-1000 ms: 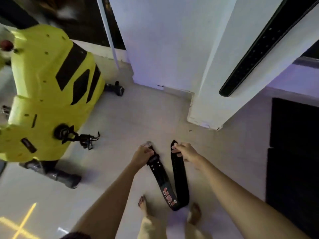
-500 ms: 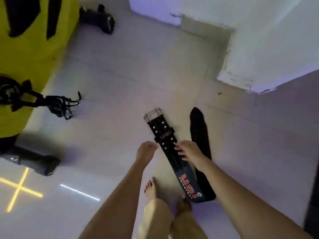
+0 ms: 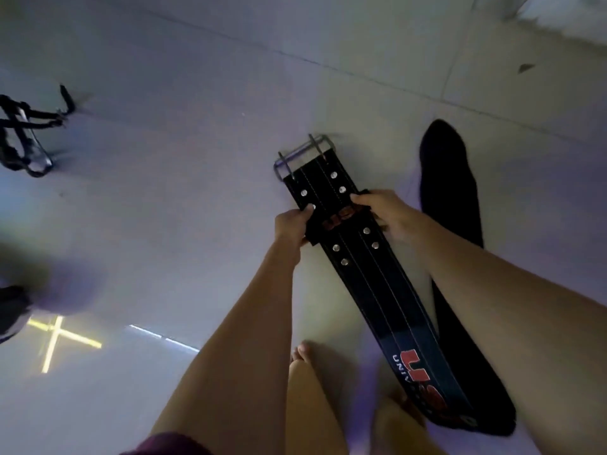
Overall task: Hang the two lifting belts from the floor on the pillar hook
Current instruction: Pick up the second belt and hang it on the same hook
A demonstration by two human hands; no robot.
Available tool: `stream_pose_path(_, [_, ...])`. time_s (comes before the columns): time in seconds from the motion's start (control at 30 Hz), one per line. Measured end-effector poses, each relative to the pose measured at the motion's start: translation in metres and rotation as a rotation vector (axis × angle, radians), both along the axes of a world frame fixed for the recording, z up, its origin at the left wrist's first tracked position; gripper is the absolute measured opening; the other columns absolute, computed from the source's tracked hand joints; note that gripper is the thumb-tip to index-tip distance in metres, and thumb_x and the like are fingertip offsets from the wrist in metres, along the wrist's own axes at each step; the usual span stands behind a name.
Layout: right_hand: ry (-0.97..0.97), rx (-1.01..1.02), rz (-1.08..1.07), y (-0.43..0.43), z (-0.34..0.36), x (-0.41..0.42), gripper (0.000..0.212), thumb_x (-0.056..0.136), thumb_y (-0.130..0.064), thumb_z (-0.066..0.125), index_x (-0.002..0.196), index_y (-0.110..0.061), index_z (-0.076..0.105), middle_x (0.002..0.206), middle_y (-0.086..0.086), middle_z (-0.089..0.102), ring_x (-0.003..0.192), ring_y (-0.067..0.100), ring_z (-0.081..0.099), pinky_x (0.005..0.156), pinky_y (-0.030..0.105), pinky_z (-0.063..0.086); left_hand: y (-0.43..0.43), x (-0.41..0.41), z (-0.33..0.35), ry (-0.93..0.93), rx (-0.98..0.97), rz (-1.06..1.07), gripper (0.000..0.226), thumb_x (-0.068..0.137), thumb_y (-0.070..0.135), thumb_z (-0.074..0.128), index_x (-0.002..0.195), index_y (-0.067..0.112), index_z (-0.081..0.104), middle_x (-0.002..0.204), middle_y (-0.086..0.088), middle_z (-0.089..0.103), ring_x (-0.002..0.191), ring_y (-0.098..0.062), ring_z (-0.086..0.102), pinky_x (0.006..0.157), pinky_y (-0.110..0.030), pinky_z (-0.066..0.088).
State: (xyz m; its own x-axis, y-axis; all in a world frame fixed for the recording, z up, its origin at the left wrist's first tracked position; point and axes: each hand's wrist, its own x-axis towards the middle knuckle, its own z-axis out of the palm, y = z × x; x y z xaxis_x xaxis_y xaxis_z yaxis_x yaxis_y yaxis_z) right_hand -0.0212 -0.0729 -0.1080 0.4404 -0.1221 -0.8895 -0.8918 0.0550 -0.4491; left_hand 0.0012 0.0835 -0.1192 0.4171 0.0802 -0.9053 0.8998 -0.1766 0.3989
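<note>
A black lifting belt (image 3: 377, 284) with silver rivets, red lettering and a metal buckle (image 3: 303, 152) lies folded on the pale tiled floor. Its plain black tail end (image 3: 450, 182) stretches away on the right. My left hand (image 3: 292, 224) grips the belt's left edge at the keeper loop. My right hand (image 3: 382, 208) grips the right edge at the same spot. Both hands are closed on the strap just below the buckle. The pillar base (image 3: 565, 21) shows only as a white corner at top right. No hook is in view.
A black pedal with straps (image 3: 26, 136) of an exercise machine sticks out at the left edge. The machine's dark foot (image 3: 13, 310) sits at lower left. My bare feet (image 3: 305, 353) stand beside the belt's folded end. A yellow cross of light marks the floor.
I have bent much lower, so the belt fills the view. Both hands moved onto the buckle strap and closed on its edges at the loop. The pillar slid out of view.
</note>
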Motion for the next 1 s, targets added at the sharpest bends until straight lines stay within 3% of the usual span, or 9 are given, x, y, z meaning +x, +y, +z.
stream_pose_path(0.07, [0.004, 0.063, -0.017, -0.005, 0.040, -0.002, 0.025, 0.089, -0.026, 0.057, 0.107, -0.010, 0.060, 0.081, 0.002, 0.061, 0.065, 0.012, 0.056, 0.039, 0.011, 0.044, -0.003, -0.004, 0.033, -0.014, -0.017, 0.003, 0.018, 0.090, 0.023, 0.058, 0.075, 0.014, 0.060, 0.080, -0.004, 0.063, 0.072, -0.018, 0.061, 0.074, -0.035, 0.054])
stream_pose_path(0.2, [-0.016, 0.094, -0.102, -0.017, 0.153, -0.020, 0.030, 0.085, -0.028, 0.061, 0.106, -0.006, 0.064, 0.084, 0.006, 0.068, 0.068, 0.016, 0.067, 0.056, 0.022, 0.053, -0.016, -0.014, 0.141, -0.014, -0.082, -0.050, 0.017, 0.092, 0.022, 0.055, 0.085, 0.008, 0.061, 0.081, -0.006, 0.065, 0.072, -0.018, 0.062, 0.068, -0.032, 0.053])
stream_pose_path(0.43, [-0.092, -0.060, -0.286, -0.044, 0.469, -0.073, 0.017, 0.084, -0.019, 0.064, 0.092, -0.005, 0.066, 0.079, 0.007, 0.067, 0.056, 0.012, 0.067, 0.049, 0.017, 0.052, -0.056, -0.037, 0.438, -0.042, -0.246, -0.188, 0.015, 0.090, 0.021, 0.058, 0.082, 0.011, 0.064, 0.081, -0.004, 0.066, 0.070, -0.018, 0.062, 0.061, -0.029, 0.049])
stream_pose_path(0.5, [-0.192, -0.090, -0.349, -0.056, 0.550, -0.082, 0.007, 0.085, -0.015, 0.063, 0.080, -0.011, 0.064, 0.074, 0.005, 0.064, 0.048, 0.007, 0.065, 0.043, 0.012, 0.048, -0.072, -0.036, 0.521, -0.118, -0.305, -0.250, 0.014, 0.090, 0.022, 0.058, 0.087, 0.010, 0.065, 0.085, -0.005, 0.066, 0.074, -0.021, 0.062, 0.068, -0.032, 0.051])
stream_pose_path(0.6, [-0.346, -0.162, -0.395, -0.073, 0.647, -0.092, 0.008, 0.084, -0.020, 0.064, 0.083, -0.012, 0.063, 0.076, 0.003, 0.065, 0.056, 0.009, 0.063, 0.044, 0.011, 0.048, -0.093, -0.032, 0.625, -0.276, -0.348, -0.333, 0.017, 0.090, 0.023, 0.058, 0.098, 0.010, 0.066, 0.091, -0.007, 0.068, 0.082, -0.025, 0.065, 0.080, -0.039, 0.052])
stream_pose_path(0.7, [-0.499, -0.196, -0.373, -0.093, 0.722, -0.103, 0.020, 0.086, -0.030, 0.061, 0.095, -0.013, 0.063, 0.082, 0.000, 0.067, 0.066, 0.007, 0.064, 0.050, 0.016, 0.049, -0.113, -0.028, 0.709, -0.438, -0.394, -0.391, 0.017, 0.091, 0.023, 0.057, 0.097, 0.010, 0.065, 0.084, -0.005, 0.066, 0.072, -0.022, 0.062, 0.063, -0.028, 0.051])
stream_pose_path(0.8, [-0.657, -0.224, -0.370, -0.111, 0.782, -0.118, 0.024, 0.087, -0.034, 0.058, 0.101, -0.014, 0.058, 0.090, 0.001, 0.065, 0.078, 0.013, 0.062, 0.062, 0.024, 0.047, -0.135, -0.039, 0.782, -0.623, -0.410, -0.432, 0.012, 0.091, 0.021, 0.057, 0.090, 0.012, 0.064, 0.073, 0.001, 0.061, 0.049, -0.008, 0.059, 0.044, -0.017, 0.045])
stream_pose_path(0.9, [-0.826, -0.245, -0.453, -0.133, 0.837, -0.136, 0.012, 0.087, -0.030, 0.060, 0.088, -0.019, 0.059, 0.088, 0.001, 0.065, 0.086, 0.018, 0.062, 0.068, 0.026, 0.048, -0.159, -0.058, 0.852, -0.782, -0.450, -0.448, 0.012, 0.089, 0.022, 0.059, 0.083, 0.015, 0.065, 0.070, 0.001, 0.061, 0.045, -0.006, 0.057, 0.044, -0.016, 0.045])
stream_pose_path(1.0, [-1.013, -0.201, -0.523, -0.153, 0.884, -0.151, 0.017, 0.085, -0.030, 0.062, 0.097, -0.018, 0.062, 0.099, 0.003, 0.067, 0.094, 0.019, 0.063, 0.074, 0.028, 0.049, -0.178, -0.077, 0.916, -0.920, -0.574, -0.422, 0.015, 0.091, 0.022, 0.057, 0.081, 0.016, 0.067, 0.070, 0.003, 0.066, 0.053, -0.009, 0.063, 0.052, -0.020, 0.051])
